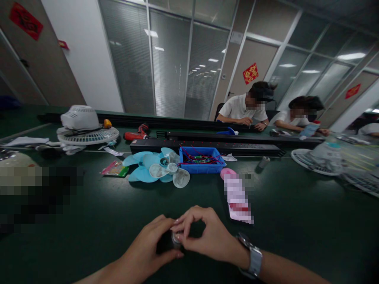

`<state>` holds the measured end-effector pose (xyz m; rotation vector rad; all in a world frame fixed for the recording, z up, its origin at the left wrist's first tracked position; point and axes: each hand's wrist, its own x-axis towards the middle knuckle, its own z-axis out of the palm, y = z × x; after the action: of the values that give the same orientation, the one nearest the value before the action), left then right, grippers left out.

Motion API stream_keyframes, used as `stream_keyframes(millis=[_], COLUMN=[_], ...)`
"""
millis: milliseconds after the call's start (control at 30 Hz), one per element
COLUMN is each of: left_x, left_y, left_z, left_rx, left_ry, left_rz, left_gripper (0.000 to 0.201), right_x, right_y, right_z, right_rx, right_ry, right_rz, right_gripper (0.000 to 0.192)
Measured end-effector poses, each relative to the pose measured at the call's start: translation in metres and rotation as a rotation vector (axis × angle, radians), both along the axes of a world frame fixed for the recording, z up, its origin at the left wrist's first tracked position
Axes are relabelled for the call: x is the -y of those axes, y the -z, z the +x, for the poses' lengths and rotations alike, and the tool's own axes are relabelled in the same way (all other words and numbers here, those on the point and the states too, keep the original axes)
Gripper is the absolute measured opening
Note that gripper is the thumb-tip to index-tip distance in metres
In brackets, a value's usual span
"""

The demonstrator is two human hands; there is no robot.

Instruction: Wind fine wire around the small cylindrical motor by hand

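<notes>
My left hand (149, 246) and my right hand (204, 232) meet low at the near edge of the dark green table (296, 221). Together they grip a small dark cylindrical part with a silver end, likely a small motor (171, 241). The left hand cups its body from the left; the right hand's fingertips pinch the silver end from the right. A watch (251, 258) sits on my right wrist. Most of the part is hidden by my fingers.
Blue and clear fan blades (156, 167) lie mid-table beside a blue tray (203, 159) of wired parts. White fan grilles (87, 132) stand far left, others (314, 157) far right. A red tool (136, 134) and long black strips (207, 146) lie behind. Two people sit opposite.
</notes>
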<state>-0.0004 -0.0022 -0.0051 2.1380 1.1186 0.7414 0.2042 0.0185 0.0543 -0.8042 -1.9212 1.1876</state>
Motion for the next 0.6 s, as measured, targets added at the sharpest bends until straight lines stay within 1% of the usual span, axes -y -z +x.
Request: stream_keyframes(millis=[133, 200, 267, 367, 467, 533, 600], left_x=[0.0000, -0.0005, -0.0010, -0.0011, -0.0004, -0.0001, -0.0002], left_y=[-0.0027, -0.0031, -0.0030, -0.0019, -0.0002, 0.0001, -0.0002], left_z=[0.0005, 0.0007, 0.0008, 0.0007, 0.0004, 0.0004, 0.0007], left_rx=[0.005, 0.008, 0.011, 0.019, 0.024, 0.026, 0.022], left_ry=[0.006, 0.006, 0.005, 0.000, 0.001, -0.004, -0.013], left_rz=[-0.029, -0.032, -0.033, -0.013, 0.012, 0.015, 0.007], left_gripper=[0.035, 0.032, 0.033, 0.036, 0.032, 0.034, 0.036], right_x=[-0.0010, -0.0008, 0.0000, 0.0012, 0.0015, 0.0009, 0.0000], right_y=[0.0056, 0.0078, 0.0083, 0.0072, 0.0059, 0.0051, 0.0046], right_z=[-0.0029, -0.0036, -0.0037, -0.0027, -0.0012, -0.0004, -0.0003], right_rx=[0.028, 0.041, 0.043, 0.016, 0.004, 0.009, 0.021], right_ry=[0.103, 0.128, 0.121, 0.065, 0.010, 0.008, 0.042], right_rz=[-0.012, 0.000, 0.002, 0.027, 0.074, 0.082, 0.065], right_gripper=[0.026, 0.027, 0.025, 0.017, 0.018, 0.018, 0.018])
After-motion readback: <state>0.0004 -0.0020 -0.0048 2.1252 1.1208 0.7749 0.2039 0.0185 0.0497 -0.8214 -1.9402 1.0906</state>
